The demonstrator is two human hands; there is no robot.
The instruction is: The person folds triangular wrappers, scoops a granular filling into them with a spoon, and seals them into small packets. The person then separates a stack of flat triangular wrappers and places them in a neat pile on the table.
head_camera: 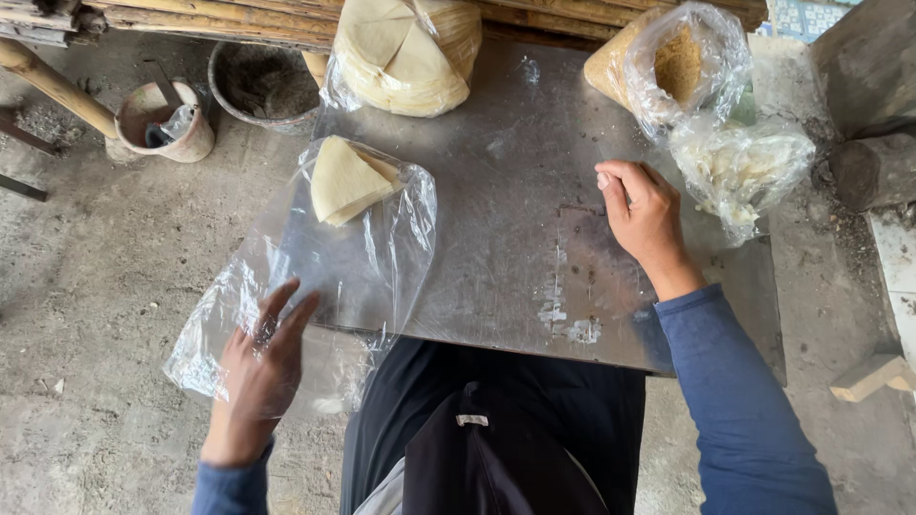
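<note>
A clear plastic bag (pixel 382 257) lies on the left part of a metal tabletop (pixel 506 172) and hangs over its edge. Inside it, at the far end, sits a folded wedge of pale flat sheets (pixel 343 181). My left hand (pixel 262 367) is at the bag's mouth with fingers spread, and the film covers part of the hand. My right hand (pixel 644 215) rests on the bare metal to the right, fingers curled in, with nothing visible in it. Both sleeves are blue.
At the table's far edge stands a bagged stack of round pale sheets (pixel 405 52). At the far right are a bag of brown crumbs (pixel 673 67) and a bag of white pieces (pixel 739 167). On the concrete floor are a grey bucket (pixel 262 86) and a small pot (pixel 162 119).
</note>
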